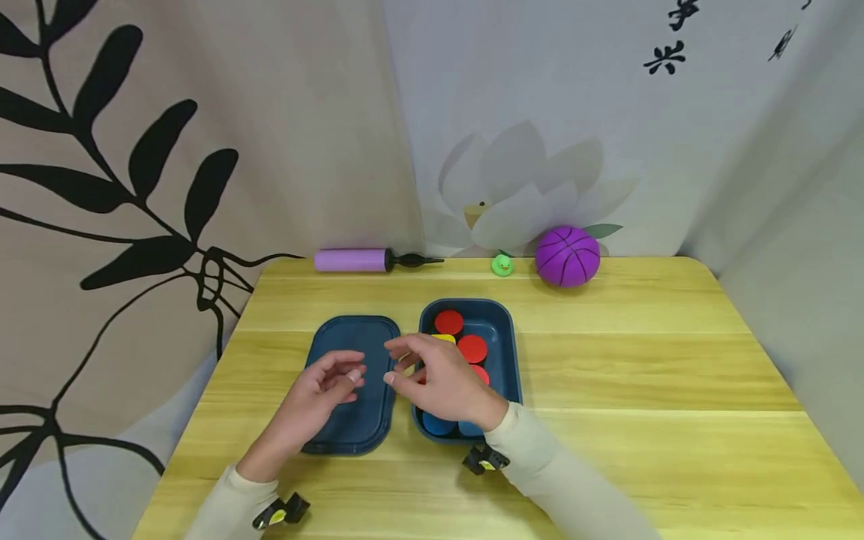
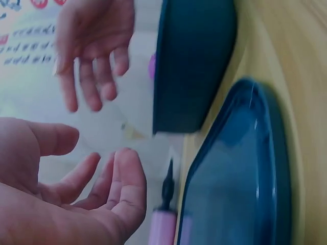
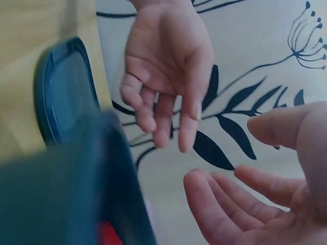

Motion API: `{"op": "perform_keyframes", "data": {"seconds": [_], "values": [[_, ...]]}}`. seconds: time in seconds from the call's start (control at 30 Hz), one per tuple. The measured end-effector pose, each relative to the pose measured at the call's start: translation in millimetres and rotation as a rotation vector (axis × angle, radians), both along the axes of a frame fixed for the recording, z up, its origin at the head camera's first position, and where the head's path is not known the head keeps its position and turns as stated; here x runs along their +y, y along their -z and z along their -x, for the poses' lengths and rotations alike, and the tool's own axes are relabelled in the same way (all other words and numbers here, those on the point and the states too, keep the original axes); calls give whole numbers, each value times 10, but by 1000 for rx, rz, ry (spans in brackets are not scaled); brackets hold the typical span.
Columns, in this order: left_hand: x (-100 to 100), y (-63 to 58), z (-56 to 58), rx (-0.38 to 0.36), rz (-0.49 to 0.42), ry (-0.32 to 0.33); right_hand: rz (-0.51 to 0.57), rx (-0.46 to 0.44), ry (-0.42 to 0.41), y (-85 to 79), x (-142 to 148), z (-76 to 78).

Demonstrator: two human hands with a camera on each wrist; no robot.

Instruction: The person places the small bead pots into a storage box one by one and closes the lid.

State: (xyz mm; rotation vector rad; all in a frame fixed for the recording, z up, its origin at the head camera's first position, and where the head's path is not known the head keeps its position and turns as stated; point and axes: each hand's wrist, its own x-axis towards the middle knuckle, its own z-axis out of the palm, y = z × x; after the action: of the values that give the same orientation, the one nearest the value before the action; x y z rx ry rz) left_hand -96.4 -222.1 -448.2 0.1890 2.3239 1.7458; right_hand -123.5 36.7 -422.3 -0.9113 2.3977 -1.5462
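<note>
My left hand (image 1: 322, 394) hovers above a dark blue lid (image 1: 358, 427) lying flat on the table, its fingers loosely bent with nothing between them. Facing it, my right hand (image 1: 442, 379) is held over the left side of a dark blue box (image 1: 505, 360), also holding nothing. Inside the box are red discs (image 1: 472, 348), a yellow piece (image 1: 443, 338) and blue discs (image 1: 439, 424); the right hand hides part of them. In the left wrist view, both hands (image 2: 97, 189) are apart from the box wall (image 2: 196, 66) and the lid (image 2: 230, 189).
Along the back edge of the wooden table (image 1: 641, 360) lie a purple hand pump (image 1: 351, 260), a small green duck (image 1: 502, 265) and a purple ball (image 1: 568, 256). A patterned curtain (image 1: 304, 135) hangs behind the table.
</note>
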Motion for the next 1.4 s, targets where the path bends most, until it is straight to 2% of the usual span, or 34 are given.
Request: {"op": "perform_keyframes", "data": {"seconds": [0.17, 0.37, 0.5, 0.6, 0.8, 0.9, 1.1, 1.3, 1.4], "values": [[-255, -1, -34, -19, 58, -44, 27, -122, 1, 107, -232, -112], [-551, 64, -60, -44, 171, -123, 103, -293, -16, 280, -500, -290], [-716, 133, -71, -70, 243, -148, 146, -409, 3, 376, -622, -382], [-809, 199, -74, -108, 279, -153, 148, -412, 66, 465, -685, -455], [-913, 323, -96, -173, 361, -133, 94, -311, 195, 645, -780, -603], [-933, 352, -119, -186, 372, -128, 83, -321, 230, 730, -807, -659], [-959, 380, -127, -177, 368, -121, 109, -374, 263, 832, -819, -680], [-994, 386, -95, -185, 316, -125, 132, -402, 272, 833, -828, -647], [-1026, 373, -81, -198, 333, -120, 143, -419, 278, 821, -834, -642]]}}
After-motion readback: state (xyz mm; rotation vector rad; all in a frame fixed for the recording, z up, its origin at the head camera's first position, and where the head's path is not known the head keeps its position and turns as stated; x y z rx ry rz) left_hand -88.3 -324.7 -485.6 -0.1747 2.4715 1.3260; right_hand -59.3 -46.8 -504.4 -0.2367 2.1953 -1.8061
